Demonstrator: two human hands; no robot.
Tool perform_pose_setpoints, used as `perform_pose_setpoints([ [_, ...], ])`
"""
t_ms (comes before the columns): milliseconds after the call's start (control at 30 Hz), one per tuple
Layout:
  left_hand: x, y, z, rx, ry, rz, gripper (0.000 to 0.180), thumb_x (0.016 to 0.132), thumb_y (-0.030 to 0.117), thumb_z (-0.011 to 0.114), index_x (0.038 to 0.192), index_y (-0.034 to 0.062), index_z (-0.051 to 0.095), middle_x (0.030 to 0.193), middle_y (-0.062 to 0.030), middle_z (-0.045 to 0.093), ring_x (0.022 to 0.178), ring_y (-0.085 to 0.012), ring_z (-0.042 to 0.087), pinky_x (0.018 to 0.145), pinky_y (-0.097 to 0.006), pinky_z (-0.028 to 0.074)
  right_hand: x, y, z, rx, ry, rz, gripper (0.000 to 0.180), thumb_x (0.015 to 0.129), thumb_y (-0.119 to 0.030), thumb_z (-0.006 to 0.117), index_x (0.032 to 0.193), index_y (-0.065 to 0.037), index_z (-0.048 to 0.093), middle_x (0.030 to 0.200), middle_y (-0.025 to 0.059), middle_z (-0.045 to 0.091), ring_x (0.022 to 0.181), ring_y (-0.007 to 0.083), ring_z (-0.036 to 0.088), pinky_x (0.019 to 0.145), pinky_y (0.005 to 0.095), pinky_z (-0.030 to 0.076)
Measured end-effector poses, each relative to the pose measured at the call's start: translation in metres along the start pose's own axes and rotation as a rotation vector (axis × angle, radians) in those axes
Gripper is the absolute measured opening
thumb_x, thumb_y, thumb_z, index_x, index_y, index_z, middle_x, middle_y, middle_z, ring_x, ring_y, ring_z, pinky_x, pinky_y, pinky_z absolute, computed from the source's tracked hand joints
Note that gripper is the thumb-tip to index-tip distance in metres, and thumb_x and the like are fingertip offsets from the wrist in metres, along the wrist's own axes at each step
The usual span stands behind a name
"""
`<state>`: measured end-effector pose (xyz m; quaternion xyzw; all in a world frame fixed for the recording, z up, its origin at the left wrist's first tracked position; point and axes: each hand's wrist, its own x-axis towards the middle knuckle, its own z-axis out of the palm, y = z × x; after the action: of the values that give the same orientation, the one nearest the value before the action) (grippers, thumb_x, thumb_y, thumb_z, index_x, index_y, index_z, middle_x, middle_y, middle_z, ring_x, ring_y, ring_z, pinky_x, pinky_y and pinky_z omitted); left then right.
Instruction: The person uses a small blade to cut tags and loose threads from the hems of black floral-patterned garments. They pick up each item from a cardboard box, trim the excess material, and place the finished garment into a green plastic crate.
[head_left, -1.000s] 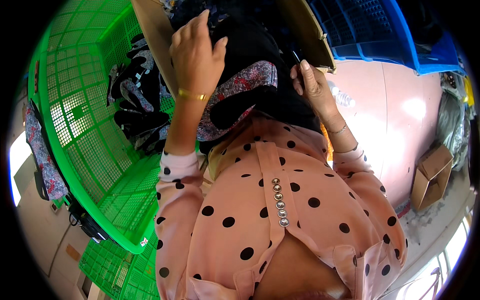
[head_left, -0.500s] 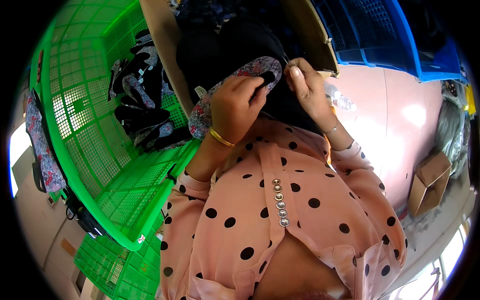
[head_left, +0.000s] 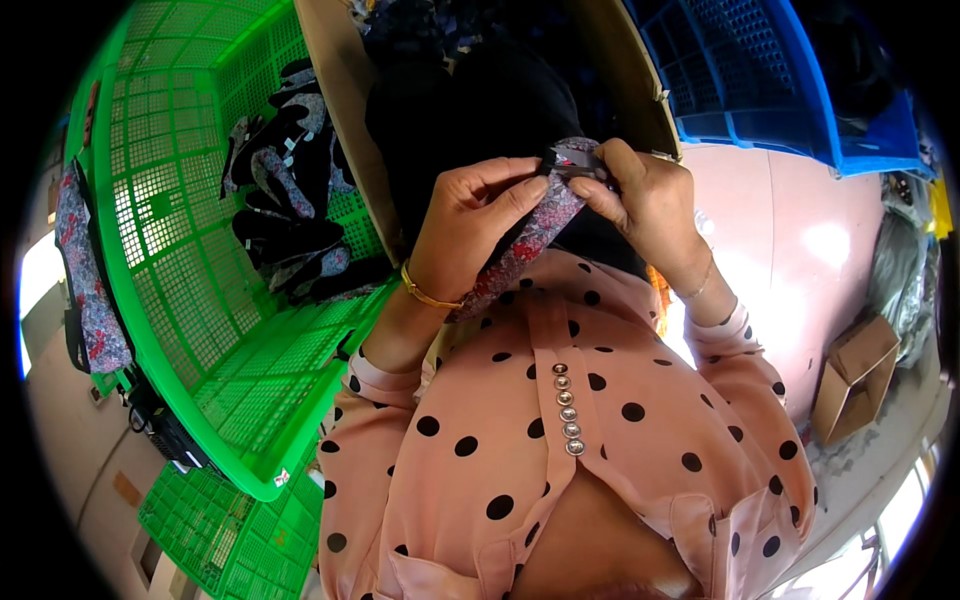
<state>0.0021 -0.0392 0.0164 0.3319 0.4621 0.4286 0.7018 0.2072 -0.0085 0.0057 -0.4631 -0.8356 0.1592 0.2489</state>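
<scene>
A grey-and-red floral cloth piece [head_left: 520, 250] with a black band [head_left: 573, 172] is held in front of my lap. My left hand [head_left: 462, 228] pinches one end of the band between thumb and fingertips, with the cloth hanging partly behind that wrist. On the other side, my right hand [head_left: 655, 205] grips the band and the cloth's upper end, its fingers curled. The cloth's top end is folded under the band. Whatever lies inside my right fingers is hidden.
At left, a green plastic crate [head_left: 195, 395] holds a pile of floral and black cloth pieces [head_left: 290, 190]. Another floral piece [head_left: 88, 265] hangs outside it. An open cardboard box [head_left: 338, 110] stands ahead, a blue crate [head_left: 745, 85] at far right, and a small carton [head_left: 855, 372] on the floor.
My right hand has come in from the side onto the band. The cloth has turned and narrowed, its broad face no longer showing. My left hand now pinches the band.
</scene>
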Motion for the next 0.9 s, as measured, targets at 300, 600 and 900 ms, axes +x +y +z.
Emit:
perform_pose_setpoints([
  [300, -0.007, 0.002, 0.003, -0.049, -0.026, -0.040, 0.020, 0.090, 0.004, 0.062, 0.108, -0.0043, 0.067, 0.095, -0.0052, 0.069, 0.083, -0.0076, 0.062, 0.076, -0.021, 0.050, 0.005, 0.003, -0.011, -0.080, -0.031, -0.125, 0.039, 0.089, -0.044, 0.062, 0.075, -0.008, 0.057, 0.054, 0.0040, 0.051, 0.047, 0.0172, 0.054, 0.044, 0.0287, 0.041],
  [600, -0.033, 0.033, 0.022, 0.422, -0.228, 0.047, 0.020, 0.085, 0.007, 0.068, 0.101, -0.0050, 0.067, 0.083, -0.0020, 0.066, 0.078, -0.0037, 0.055, 0.068, -0.022, 0.048, 0.008, 0.002, -0.047, 0.829, -0.132, 0.228, 0.030, 0.090, -0.030, 0.068, 0.088, -0.001, 0.060, 0.078, 0.0021, 0.057, 0.074, 0.0113, 0.059, 0.067, 0.0258, 0.048],
  [900, -0.043, 0.035, 0.007, 0.290, -0.218, -0.015, 0.018, 0.083, -0.001, 0.061, 0.101, -0.0040, 0.064, 0.089, 0.0005, 0.063, 0.080, -0.0023, 0.054, 0.070, -0.018, 0.046, 0.005, -0.005, -0.009, 1.390, -0.745, -0.006, 0.056, 0.090, -0.048, 0.063, 0.109, 0.004, 0.058, 0.091, 0.0030, 0.058, 0.087, 0.0092, 0.052, 0.075, 0.0257, 0.045],
])
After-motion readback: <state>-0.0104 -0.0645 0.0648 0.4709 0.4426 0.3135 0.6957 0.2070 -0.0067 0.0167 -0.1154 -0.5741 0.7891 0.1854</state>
